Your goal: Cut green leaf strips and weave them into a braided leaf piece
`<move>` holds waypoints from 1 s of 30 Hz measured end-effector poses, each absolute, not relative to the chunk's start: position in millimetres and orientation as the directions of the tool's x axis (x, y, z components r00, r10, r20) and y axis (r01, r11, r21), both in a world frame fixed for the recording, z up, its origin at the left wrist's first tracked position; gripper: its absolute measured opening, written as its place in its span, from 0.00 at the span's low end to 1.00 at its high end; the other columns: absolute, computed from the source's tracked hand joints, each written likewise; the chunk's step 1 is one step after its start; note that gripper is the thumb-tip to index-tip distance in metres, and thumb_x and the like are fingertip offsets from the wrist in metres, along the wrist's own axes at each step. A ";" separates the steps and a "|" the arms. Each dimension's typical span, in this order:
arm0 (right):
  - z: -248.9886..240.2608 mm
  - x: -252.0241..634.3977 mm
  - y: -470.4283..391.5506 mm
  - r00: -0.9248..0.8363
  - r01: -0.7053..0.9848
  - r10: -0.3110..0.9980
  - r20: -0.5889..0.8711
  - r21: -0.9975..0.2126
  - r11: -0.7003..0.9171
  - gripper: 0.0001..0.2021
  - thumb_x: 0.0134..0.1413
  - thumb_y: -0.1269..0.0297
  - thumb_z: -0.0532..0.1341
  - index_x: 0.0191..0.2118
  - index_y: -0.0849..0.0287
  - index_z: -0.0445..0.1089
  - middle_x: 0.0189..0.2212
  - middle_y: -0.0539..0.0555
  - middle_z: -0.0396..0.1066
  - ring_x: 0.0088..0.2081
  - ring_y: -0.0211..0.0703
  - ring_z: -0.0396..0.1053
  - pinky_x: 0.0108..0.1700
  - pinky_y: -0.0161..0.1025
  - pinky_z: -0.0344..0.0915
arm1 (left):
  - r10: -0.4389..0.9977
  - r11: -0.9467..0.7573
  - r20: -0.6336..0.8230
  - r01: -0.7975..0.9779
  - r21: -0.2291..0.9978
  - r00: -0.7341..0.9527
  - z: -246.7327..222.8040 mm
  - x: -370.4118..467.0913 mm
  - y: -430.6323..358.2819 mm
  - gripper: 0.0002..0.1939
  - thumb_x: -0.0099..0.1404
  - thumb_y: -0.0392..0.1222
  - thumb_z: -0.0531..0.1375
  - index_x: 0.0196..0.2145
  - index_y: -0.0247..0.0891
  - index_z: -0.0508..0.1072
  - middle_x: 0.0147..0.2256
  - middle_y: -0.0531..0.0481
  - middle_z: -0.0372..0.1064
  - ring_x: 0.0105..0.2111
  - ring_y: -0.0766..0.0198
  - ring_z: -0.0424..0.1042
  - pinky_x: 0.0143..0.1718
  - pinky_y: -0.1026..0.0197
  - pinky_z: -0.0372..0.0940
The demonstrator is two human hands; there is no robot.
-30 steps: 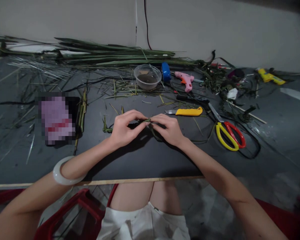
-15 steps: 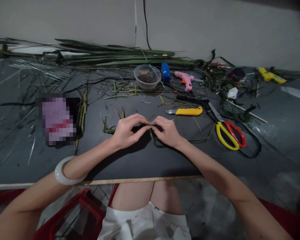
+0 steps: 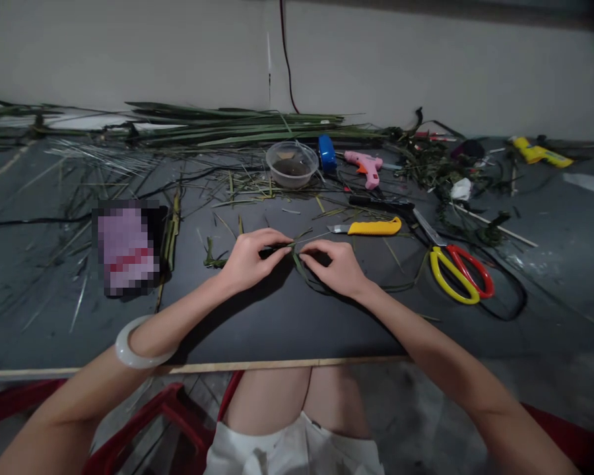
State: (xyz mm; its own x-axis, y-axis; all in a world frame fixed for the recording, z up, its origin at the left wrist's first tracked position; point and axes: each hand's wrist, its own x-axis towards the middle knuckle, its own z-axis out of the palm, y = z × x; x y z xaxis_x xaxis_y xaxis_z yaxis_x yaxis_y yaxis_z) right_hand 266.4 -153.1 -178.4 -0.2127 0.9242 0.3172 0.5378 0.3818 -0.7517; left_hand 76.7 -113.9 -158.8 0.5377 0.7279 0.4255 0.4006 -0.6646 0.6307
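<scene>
My left hand [image 3: 255, 259] is closed in a pinch on a thin stem wrapped with green leaf; a fine pale wire [image 3: 314, 236] sticks out past its fingertips to the right. Close beside it, my right hand [image 3: 339, 267] pinches at a long green leaf strip [image 3: 307, 278], though the exact contact is small and hard to see. That strip loops below the right fingers and trails toward the scissors. Behind the left hand, a leafy green end [image 3: 212, 256] rests on the table. Just beyond the right hand lies a yellow utility knife [image 3: 373, 227].
Scissors [image 3: 455, 267] with red and yellow handles lie at right. Farther back are a clear plastic bowl [image 3: 292, 168], blue tape roll [image 3: 327, 153], pink glue gun [image 3: 366, 166] and yellow glue gun [image 3: 539, 153]. Long leaves [image 3: 237, 128] line the wall. A blurred purple object [image 3: 126, 247] is at left.
My right hand has drawn slightly away from the left, opening a small gap where the fingertips met. More of the wire and leaf strip now shows. The whole view has shifted slightly.
</scene>
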 end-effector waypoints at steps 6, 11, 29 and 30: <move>-175.2 258.2 -153.9 -0.190 0.465 0.970 0.151 -0.857 0.224 0.09 0.50 0.61 0.61 0.30 0.61 0.75 0.29 0.54 0.76 0.29 0.40 0.71 0.33 0.35 0.65 | 0.747 -0.638 0.412 0.389 0.665 0.521 -159.0 77.0 -116.0 0.08 0.61 0.37 0.59 0.36 0.34 0.75 0.35 0.46 0.75 0.34 0.64 0.74 0.37 0.64 0.67; -182.2 254.6 -149.4 -0.178 0.199 0.984 0.008 -0.979 0.044 0.08 0.45 0.61 0.63 0.30 0.62 0.73 0.26 0.53 0.75 0.29 0.40 0.72 0.34 0.36 0.67 | 0.756 -0.620 0.392 0.380 0.687 0.524 -158.2 77.6 -117.2 0.08 0.62 0.37 0.58 0.37 0.34 0.75 0.34 0.45 0.75 0.34 0.64 0.74 0.37 0.64 0.68; -178.1 246.7 -152.3 -0.130 0.057 0.990 -0.046 -0.998 -0.039 0.10 0.43 0.61 0.64 0.31 0.61 0.68 0.20 0.48 0.68 0.21 0.34 0.67 0.25 0.32 0.65 | 0.794 -0.582 0.367 0.432 0.689 0.485 -156.7 78.8 -117.1 0.07 0.61 0.39 0.58 0.33 0.35 0.74 0.30 0.47 0.74 0.30 0.65 0.73 0.32 0.65 0.67; -177.8 246.7 -152.2 -0.123 0.078 0.992 -0.037 -0.997 -0.027 0.10 0.44 0.61 0.64 0.31 0.62 0.69 0.19 0.47 0.67 0.19 0.33 0.65 0.23 0.31 0.64 | 0.794 -0.584 0.372 0.435 0.685 0.481 -156.6 78.9 -117.2 0.07 0.61 0.39 0.58 0.33 0.35 0.74 0.30 0.48 0.74 0.30 0.65 0.73 0.32 0.65 0.67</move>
State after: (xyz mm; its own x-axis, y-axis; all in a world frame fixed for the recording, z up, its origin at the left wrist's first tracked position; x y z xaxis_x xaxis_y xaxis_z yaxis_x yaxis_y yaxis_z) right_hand 246.7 -152.2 -177.8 -0.1228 0.9918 -0.0368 0.0781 -0.0274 -0.9966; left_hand 78.9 -117.2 -156.6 0.4807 0.7941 0.3719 0.4348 -0.5842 0.6854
